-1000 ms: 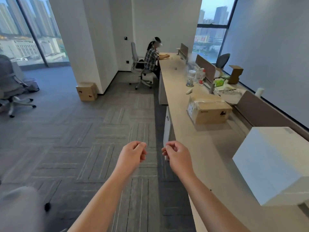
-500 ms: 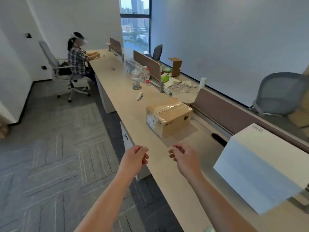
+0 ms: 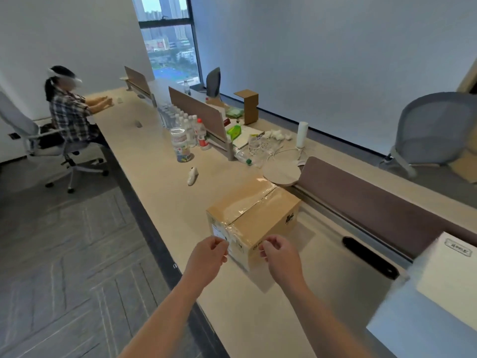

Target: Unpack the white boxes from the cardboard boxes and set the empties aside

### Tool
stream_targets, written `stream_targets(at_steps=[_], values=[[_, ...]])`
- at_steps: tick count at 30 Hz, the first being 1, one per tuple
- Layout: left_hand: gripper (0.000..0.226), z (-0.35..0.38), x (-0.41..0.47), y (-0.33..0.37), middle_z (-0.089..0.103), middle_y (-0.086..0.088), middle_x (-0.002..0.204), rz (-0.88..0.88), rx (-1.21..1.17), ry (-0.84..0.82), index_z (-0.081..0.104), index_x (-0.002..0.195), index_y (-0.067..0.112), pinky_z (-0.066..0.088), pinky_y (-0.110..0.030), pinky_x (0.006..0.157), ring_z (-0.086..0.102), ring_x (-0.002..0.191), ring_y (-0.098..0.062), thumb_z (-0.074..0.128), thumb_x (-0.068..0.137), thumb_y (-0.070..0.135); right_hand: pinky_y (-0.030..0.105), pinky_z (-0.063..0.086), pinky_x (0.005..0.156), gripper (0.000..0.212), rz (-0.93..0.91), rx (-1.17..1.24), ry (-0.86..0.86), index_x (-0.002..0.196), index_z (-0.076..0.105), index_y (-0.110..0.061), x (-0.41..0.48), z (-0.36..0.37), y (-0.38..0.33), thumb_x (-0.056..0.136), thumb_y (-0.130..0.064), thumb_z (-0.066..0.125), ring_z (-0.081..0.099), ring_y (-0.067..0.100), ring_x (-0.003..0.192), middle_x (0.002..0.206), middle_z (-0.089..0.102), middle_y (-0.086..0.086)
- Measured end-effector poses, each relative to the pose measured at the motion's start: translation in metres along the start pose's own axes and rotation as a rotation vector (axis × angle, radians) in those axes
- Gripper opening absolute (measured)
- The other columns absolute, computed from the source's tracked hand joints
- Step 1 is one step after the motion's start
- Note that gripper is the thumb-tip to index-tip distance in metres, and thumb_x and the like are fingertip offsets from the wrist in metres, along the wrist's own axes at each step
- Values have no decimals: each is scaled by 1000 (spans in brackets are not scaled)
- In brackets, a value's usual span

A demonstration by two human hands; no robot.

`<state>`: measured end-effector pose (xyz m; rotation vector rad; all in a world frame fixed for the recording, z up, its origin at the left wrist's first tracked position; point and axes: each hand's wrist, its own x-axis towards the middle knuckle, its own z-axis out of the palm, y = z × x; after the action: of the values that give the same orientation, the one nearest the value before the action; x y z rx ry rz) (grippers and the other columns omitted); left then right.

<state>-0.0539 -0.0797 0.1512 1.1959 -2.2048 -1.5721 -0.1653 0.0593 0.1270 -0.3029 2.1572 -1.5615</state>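
A taped brown cardboard box (image 3: pixel 254 213) with a white label on its near end sits closed on the long beige desk (image 3: pixel 160 182). Both arms reach out toward its near side. My left hand (image 3: pixel 207 257) hovers just in front of the label corner, fingers curled, holding nothing. My right hand (image 3: pixel 280 257) is beside it at the box's near right face, fingers also curled and empty. I cannot tell whether either hand touches the box. A large white box (image 3: pixel 438 288) stands on the desk at the right edge of view.
A brown divider panel (image 3: pixel 374 202) runs behind the box. Farther along lie a white remote-like object (image 3: pixel 192 175), several water bottles (image 3: pixel 191 130), a round wooden disc (image 3: pixel 282 171), an open cardboard carton (image 3: pixel 249 105). A seated person (image 3: pixel 69 112) works at the far end; a grey chair (image 3: pixel 436 130) stands beyond.
My view has swung from the floor toward the desk and come closer. Both hands moved forward and now sit right at the cardboard box's near side, still curled and empty.
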Motion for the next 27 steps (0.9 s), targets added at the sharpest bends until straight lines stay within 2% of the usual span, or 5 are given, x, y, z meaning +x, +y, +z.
stream_targets(at_steps=[5,8,18,22,27], values=[[17,2,82,15,69,-4,85,45,110,-98,67,90,19,53,-41,81,63,78,-19,55,94,31,26,49,71,9,46,-9,91,99,65,-23,62,19,-3,97,-20,57,65,11,85,89,70,-5],[12,1,139,15,69,4,92,83,155,-175,68,94,22,49,-30,77,62,83,-14,58,94,28,31,50,78,13,117,-85,157,107,63,-22,97,34,8,97,-23,55,60,8,85,97,67,-7],[44,5,341,-11,30,-12,157,262,487,-477,54,138,25,29,-39,115,27,145,-25,56,96,38,31,46,88,50,445,-277,335,146,41,-26,176,112,34,97,-22,49,47,9,106,149,37,-8],[51,13,360,-19,40,-12,148,255,455,-588,48,144,21,35,-26,91,48,129,-27,53,97,38,34,49,89,56,477,-314,369,152,30,-27,181,131,33,98,-17,42,52,18,119,157,26,-9],[53,15,365,-24,45,-12,145,261,465,-597,50,143,18,41,-35,98,55,121,-29,55,95,39,37,50,91,47,543,-381,390,145,35,-12,182,135,31,99,-13,37,53,29,119,157,26,0]])
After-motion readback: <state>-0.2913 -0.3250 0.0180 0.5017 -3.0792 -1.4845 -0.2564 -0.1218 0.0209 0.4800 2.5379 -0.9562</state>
